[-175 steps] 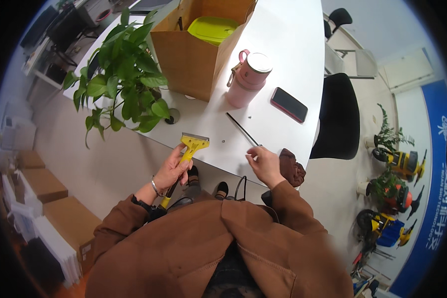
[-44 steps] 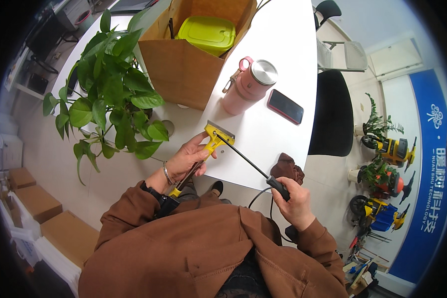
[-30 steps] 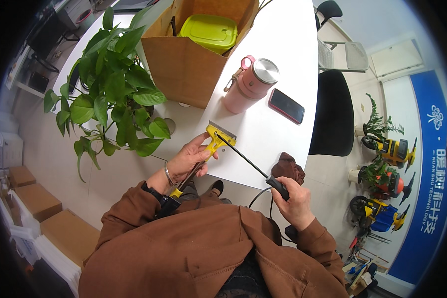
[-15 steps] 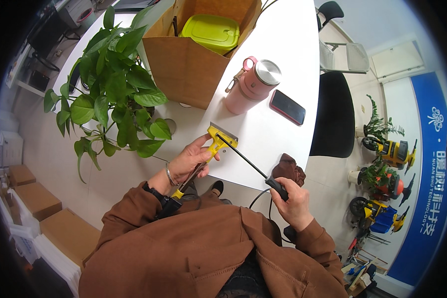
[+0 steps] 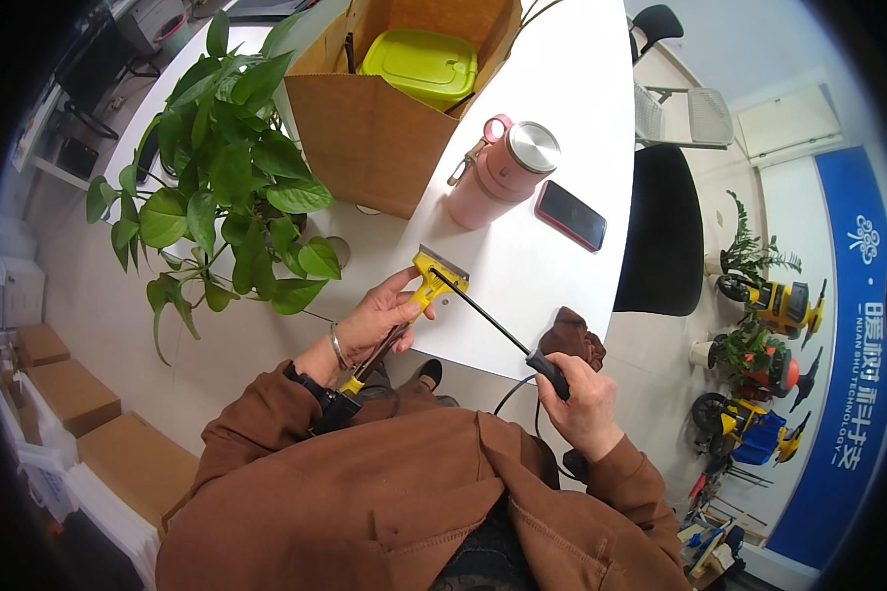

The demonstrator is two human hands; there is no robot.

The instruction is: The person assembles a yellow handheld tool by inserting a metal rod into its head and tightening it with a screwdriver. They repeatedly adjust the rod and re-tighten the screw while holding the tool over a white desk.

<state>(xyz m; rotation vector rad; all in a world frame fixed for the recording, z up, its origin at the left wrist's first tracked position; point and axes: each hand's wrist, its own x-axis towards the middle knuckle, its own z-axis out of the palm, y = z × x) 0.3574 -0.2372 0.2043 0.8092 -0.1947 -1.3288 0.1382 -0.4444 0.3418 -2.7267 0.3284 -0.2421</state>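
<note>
My left hand [image 5: 377, 320] is closed round a yellow scraper [image 5: 430, 285] with a wide metal blade at its head; its long handle runs back toward my wrist. In my right hand [image 5: 583, 399] is the black handle of a screwdriver [image 5: 498, 326]. The dark shaft slants up and left, and its tip meets the yellow scraper head just below the blade. Both tools are held in the air over the near edge of the white table [image 5: 483, 286].
On the table stand a pink tumbler [image 5: 488, 192], a phone [image 5: 572, 215], a brown paper bag [image 5: 360, 138] holding a green-lidded box [image 5: 422, 61], and a leafy potted plant [image 5: 232, 177]. A brown cloth [image 5: 574, 338] lies at the near right corner. A black chair [image 5: 660, 231] stands to the right.
</note>
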